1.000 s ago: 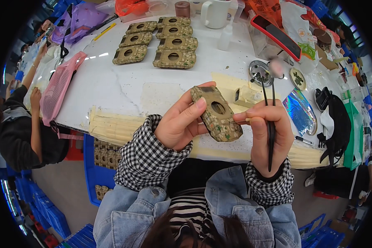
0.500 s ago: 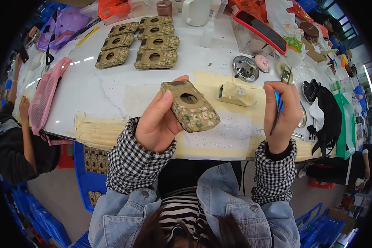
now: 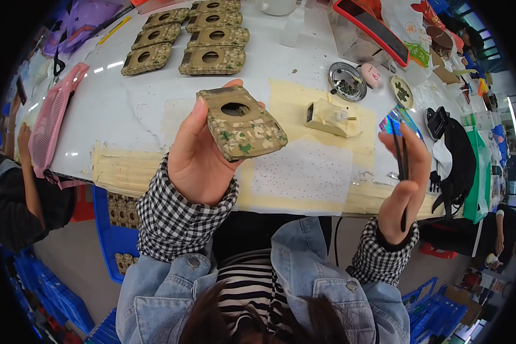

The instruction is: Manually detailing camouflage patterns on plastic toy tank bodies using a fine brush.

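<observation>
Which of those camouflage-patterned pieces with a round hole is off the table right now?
The camouflage piece gripped in the left hand, raised above the table. The other camouflage pieces lie flat in rows at the table's far edge.

Head cam, fisheye, looks steeply down, close over white table (image 3: 126,114).

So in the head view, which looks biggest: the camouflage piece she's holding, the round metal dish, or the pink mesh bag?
1. Pink mesh bag.
2. Camouflage piece, though it is raised toward the camera, so its size is flattered.
3. Metal dish.
</observation>
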`<state>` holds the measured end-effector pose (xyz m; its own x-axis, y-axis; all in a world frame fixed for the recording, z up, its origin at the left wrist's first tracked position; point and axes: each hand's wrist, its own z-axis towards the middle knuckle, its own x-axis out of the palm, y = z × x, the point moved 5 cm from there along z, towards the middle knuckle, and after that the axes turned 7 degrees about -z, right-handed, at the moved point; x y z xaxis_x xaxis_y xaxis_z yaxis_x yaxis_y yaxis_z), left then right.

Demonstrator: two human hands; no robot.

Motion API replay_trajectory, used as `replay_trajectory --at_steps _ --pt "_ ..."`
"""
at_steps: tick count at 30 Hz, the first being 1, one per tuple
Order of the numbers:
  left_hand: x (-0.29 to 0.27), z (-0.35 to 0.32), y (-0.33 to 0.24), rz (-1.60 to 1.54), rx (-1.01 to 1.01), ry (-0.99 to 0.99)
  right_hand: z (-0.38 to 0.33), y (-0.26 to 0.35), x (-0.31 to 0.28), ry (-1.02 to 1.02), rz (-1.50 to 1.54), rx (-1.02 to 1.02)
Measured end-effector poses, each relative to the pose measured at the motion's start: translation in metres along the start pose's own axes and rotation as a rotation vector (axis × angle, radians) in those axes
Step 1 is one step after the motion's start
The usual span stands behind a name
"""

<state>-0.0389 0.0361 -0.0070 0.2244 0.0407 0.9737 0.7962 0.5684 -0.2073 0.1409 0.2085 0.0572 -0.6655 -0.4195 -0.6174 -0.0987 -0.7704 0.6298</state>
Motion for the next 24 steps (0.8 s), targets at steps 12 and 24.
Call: replay_trajectory --at_steps 12,24 --pt "-0.001 0.000 -0.003 -0.023 0.094 -0.108 -0.024 -0.001 0.053 0.267 0.280 0.047" --pt "-0.002 -0.001 -0.005 0.083 0.151 -0.123 -0.028 -0.004 0.071 0.198 0.209 0.057"
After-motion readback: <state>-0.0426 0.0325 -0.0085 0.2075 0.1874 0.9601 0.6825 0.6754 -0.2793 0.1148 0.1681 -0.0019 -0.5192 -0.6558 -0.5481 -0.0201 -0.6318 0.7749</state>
